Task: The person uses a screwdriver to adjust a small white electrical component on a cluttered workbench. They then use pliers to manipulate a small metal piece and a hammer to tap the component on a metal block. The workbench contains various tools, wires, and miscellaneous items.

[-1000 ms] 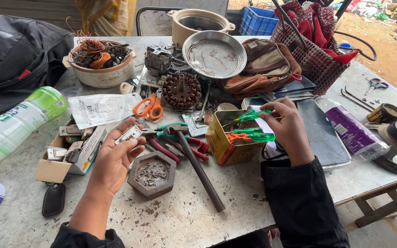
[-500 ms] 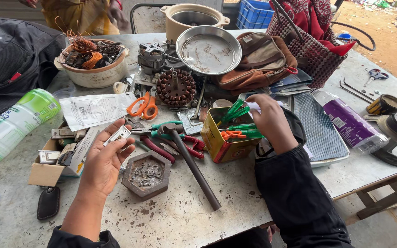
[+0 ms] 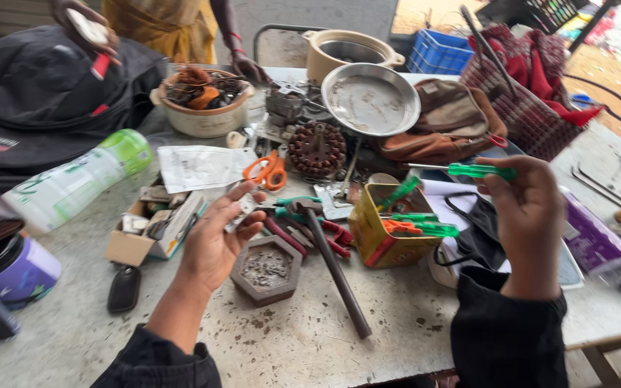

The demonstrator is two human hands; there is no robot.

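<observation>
Moved: your right hand [image 3: 533, 215] has come up off the yellow tin [image 3: 389, 230] and now holds a green-handled screwdriver [image 3: 468, 170] clear above it; 0.5 s ago that hand was down at the tin among the tools.
Meaning: screwdriver looks picked out of the tin, w/ other green-handled drivers left standing in it. Judging by that, the tool is in hand and the small part is up beside it.
Right grip: fingers closed round the green handle near its end, shaft pointing left, roughly level. Thumb side hidden, so can't tell how tight.
Left hand [image 3: 217, 241]: palm up, raised over the table [image 3: 310, 338], lifted a bit vs earlier. Fingers curled loosely, not fully closed, round a small pale metal piece [image 3: 242, 210] pinched at the fingertips; can't tell what it is.
Where things are: screwdriver in the air, right of centre, above tin and black cable. Metal piece above the hexagonal dish [image 3: 266, 269] of grit.
Nearby: hammer [image 3: 332, 266] lying diag. beside the dish, red-handled pliers [image 3: 325, 237], orange scissors [image 3: 267, 171] further back.
Other person: across the table, one hand resting by the bowl of copper wire [image 3: 203, 100].
</observation>
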